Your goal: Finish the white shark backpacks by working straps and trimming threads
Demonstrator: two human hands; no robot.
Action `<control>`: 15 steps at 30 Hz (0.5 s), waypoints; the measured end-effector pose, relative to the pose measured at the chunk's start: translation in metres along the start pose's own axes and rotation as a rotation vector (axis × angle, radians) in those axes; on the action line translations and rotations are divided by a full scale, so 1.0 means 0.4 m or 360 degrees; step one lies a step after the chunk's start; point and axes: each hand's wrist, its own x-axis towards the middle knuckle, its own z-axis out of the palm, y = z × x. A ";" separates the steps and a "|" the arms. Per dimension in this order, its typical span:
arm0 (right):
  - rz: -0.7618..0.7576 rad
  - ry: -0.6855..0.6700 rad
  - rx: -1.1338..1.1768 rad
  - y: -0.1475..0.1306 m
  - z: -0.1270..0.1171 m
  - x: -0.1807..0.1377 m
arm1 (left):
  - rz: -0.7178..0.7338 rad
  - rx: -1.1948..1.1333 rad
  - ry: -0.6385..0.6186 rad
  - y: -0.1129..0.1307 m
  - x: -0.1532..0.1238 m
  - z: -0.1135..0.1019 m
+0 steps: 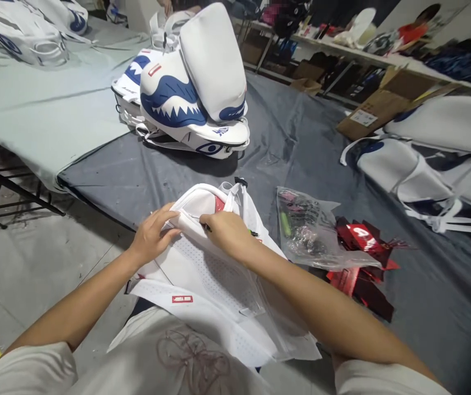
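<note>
A white backpack (pixel 202 263) lies in front of me against my body, with dotted mesh panels and a small red label (pixel 182 299). My left hand (pixel 155 236) is closed on its upper edge, thumb and fingers pinching the white fabric. At the bag's top opening, my right hand (pixel 226 235) is closed around a small dark piece that looks like a zipper pull (pixel 206 227); most of it is hidden by the fingers. Something red (pixel 219 204) shows inside the opening. A white strap with a black buckle (pixel 241 181) sticks up behind my right hand.
Blue-and-white backpacks (pixel 173 104) are stacked ahead on the dark-covered table (pixel 293 131). To the right lie a clear plastic bag (pixel 309 227) of small parts, red tags (pixel 361 241) and more white backpacks (pixel 408 170). A cardboard box (pixel 369 112) stands behind.
</note>
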 end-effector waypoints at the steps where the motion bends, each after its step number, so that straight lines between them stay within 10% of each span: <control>1: 0.0021 -0.0022 -0.0020 -0.003 0.007 0.004 | -0.0007 0.0001 0.0009 -0.005 0.000 0.004; 15: -0.0105 0.0134 0.0081 -0.022 0.008 0.161 | -0.0362 -0.0029 -0.0104 -0.050 0.024 0.042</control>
